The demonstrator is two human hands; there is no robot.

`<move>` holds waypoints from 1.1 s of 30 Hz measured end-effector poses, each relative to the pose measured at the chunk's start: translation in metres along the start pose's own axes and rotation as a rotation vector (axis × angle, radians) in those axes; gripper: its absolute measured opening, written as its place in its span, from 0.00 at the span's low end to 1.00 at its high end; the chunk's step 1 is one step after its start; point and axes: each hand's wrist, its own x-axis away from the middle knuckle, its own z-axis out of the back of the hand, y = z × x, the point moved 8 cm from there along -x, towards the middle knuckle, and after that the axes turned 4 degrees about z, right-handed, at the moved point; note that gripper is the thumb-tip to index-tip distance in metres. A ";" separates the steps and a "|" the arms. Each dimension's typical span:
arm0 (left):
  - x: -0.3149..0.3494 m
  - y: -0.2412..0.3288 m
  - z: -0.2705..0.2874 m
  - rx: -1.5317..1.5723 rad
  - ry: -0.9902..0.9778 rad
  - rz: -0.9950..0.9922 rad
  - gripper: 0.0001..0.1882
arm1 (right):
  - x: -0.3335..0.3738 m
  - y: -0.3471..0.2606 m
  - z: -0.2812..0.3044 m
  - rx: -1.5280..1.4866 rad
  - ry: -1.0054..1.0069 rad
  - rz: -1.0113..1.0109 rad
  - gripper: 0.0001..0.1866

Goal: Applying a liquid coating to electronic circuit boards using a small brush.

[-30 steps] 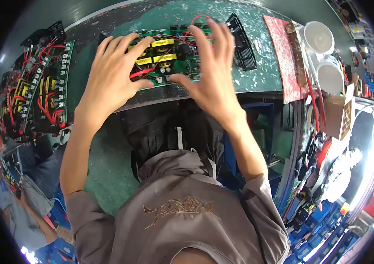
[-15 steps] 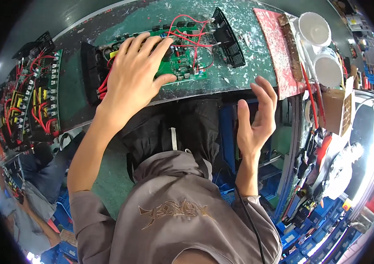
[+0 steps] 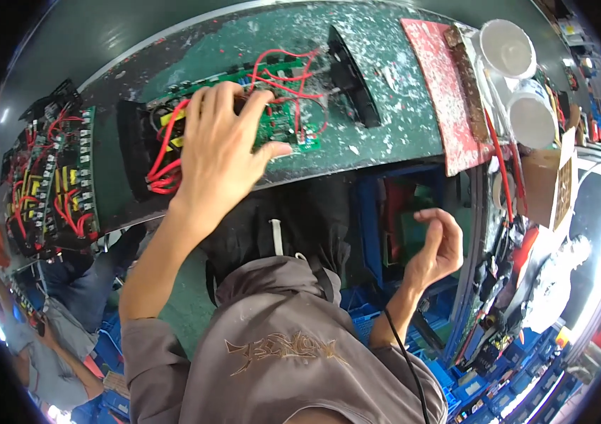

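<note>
A green circuit board (image 3: 283,127) lies on the bench, with red wires (image 3: 283,71) arching from it to a black slotted end panel (image 3: 352,81) at its right. My left hand (image 3: 223,138) reaches over the board's middle, fingers bent across it and thumb by the near edge. It looks closed on the board, though the palm hides the contact. At the board's left end stands another black panel (image 3: 132,148), beside thick red wires (image 3: 166,159). My right hand (image 3: 438,251) is raised in front of the bench, loosely curled and empty, with its fingers apart.
Several wired circuit boards (image 3: 53,177) sit at the bench's left end. On the right are a paint-spattered red sheet (image 3: 431,99), two white buckets (image 3: 509,49) and a cardboard box (image 3: 548,184). A co-worker (image 3: 60,346) is at lower left.
The board with its panels has shifted slightly left, and the right panel now appears more edge-on. My right hand has dropped away from the bench edge and its fingers have curled more.
</note>
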 end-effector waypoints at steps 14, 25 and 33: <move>-0.007 -0.059 0.045 -0.054 -0.003 -0.021 0.38 | 0.013 0.011 -0.019 -0.090 -0.074 -0.057 0.07; -0.013 -0.071 0.024 0.037 -0.140 0.039 0.26 | 0.018 0.006 -0.046 -0.156 -0.140 -0.099 0.05; -0.011 -0.070 0.029 0.078 -0.054 0.010 0.26 | 0.021 0.008 -0.044 -0.175 -0.127 -0.118 0.05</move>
